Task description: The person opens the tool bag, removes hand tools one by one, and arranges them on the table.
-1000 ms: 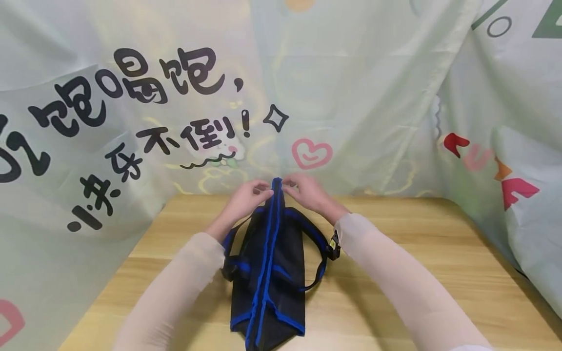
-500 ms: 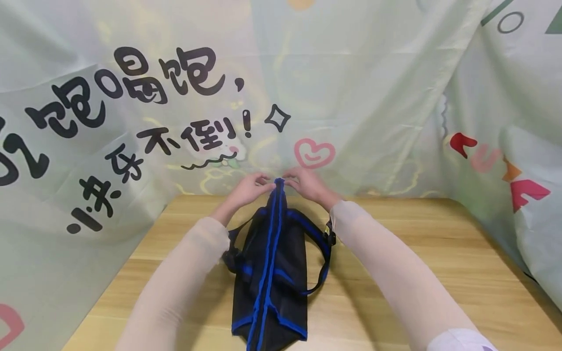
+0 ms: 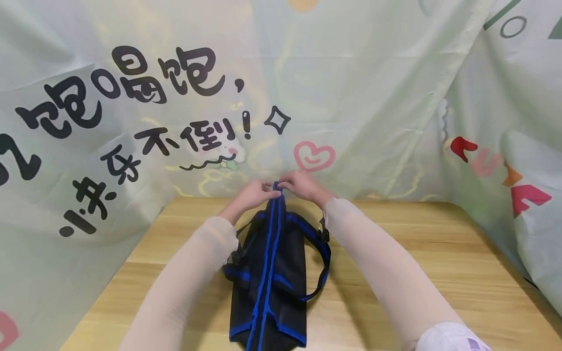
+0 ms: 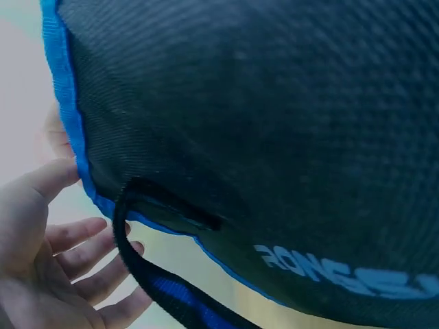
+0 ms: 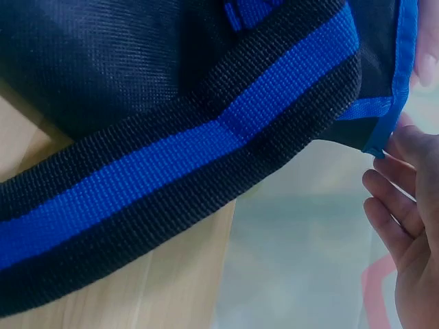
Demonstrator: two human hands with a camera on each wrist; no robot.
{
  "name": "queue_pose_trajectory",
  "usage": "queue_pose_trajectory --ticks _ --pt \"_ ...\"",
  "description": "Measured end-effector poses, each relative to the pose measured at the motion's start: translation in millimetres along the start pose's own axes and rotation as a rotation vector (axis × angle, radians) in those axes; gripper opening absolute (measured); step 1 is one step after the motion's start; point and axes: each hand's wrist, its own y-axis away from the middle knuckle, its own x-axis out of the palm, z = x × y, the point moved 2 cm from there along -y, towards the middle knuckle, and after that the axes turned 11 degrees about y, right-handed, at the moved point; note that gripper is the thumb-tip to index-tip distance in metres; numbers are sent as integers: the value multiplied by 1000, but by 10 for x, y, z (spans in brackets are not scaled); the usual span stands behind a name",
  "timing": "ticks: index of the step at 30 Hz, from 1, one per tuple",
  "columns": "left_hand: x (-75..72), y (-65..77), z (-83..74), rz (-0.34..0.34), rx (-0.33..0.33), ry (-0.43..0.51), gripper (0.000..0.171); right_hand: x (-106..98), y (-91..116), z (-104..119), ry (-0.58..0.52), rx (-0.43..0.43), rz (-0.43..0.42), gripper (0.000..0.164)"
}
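A black bag (image 3: pixel 290 258) with blue trim stands on the table, its long blue-edged top seam running away from me. At the seam's far end my left hand (image 3: pixel 252 194) rests its thumb on the blue edging (image 4: pixel 66 103), while its other fingers bend loosely beside the bag in the left wrist view. Across from it, my right hand (image 3: pixel 303 185) pinches the trimmed corner between thumb and index finger, seen in the right wrist view. A black-and-blue webbing strap (image 5: pixel 158 164) loops out on the right side. Another strap (image 4: pixel 175 291) hangs near my left fingers.
The bag stands on a light wooden table (image 3: pixel 395 263). Behind and on both sides hangs a pale printed cloth (image 3: pixel 373 97) with black lettering. A black buckle (image 3: pixel 324 233) hangs by my right sleeve. White lettering (image 4: pixel 343 274) marks the bag's left side.
My right hand has come in closer, onto the end of the seam, and the left thumb reaches further across it. The bag stays almost where it was; the camera view shifts slightly.
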Motion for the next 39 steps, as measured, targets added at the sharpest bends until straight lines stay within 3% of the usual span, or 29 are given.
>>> queue_pose_trajectory --ticks 4,9,14,26,29,34,39 --pt "12 8 37 0 -3 -13 53 19 -31 -22 25 -6 24 22" --pt "16 30 49 -5 6 -25 41 3 -62 24 135 -32 37 18" --pt "26 55 1 -9 24 -35 39 -10 -69 85 226 -32 27 17" --pt "42 53 -17 -2 14 -17 39 12 -116 143 262 35 95 20" --pt "49 46 -30 5 16 -23 38 -12 -137 159 221 86 130 19" --pt "73 46 -33 4 29 -4 37 11 -123 118 62 180 157 35" --pt "84 48 9 -5 36 36 38 80 -80 62 -55 186 103 29"
